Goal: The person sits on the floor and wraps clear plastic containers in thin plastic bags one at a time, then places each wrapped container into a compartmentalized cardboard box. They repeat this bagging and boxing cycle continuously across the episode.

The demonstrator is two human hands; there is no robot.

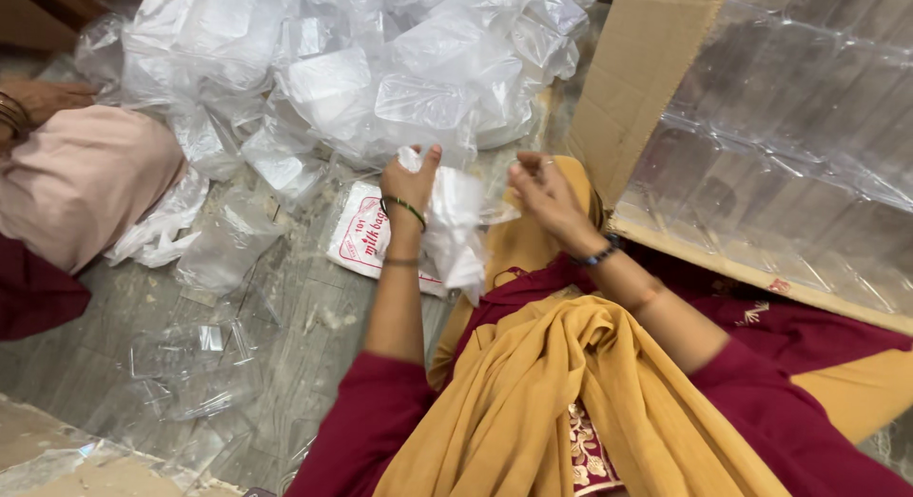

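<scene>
My left hand [411, 181] grips the top of a thin white plastic bag [455, 233] that hangs down over my lap. My right hand [544, 191] is beside it at the bag's right edge, fingers spread and touching the film. Just beyond both hands lies a heap of clear plastic containers and bags [361, 69]. A flat white packet with red print [366, 235] rests on the floor under my left wrist.
A cardboard box [632, 88] filled with stacked clear containers [799, 136] stands at the right. Loose clear lids and bags [204, 354] lie on the grey floor at the left. Another person's knee in pink cloth [81, 178] and hand [38, 102] are at far left.
</scene>
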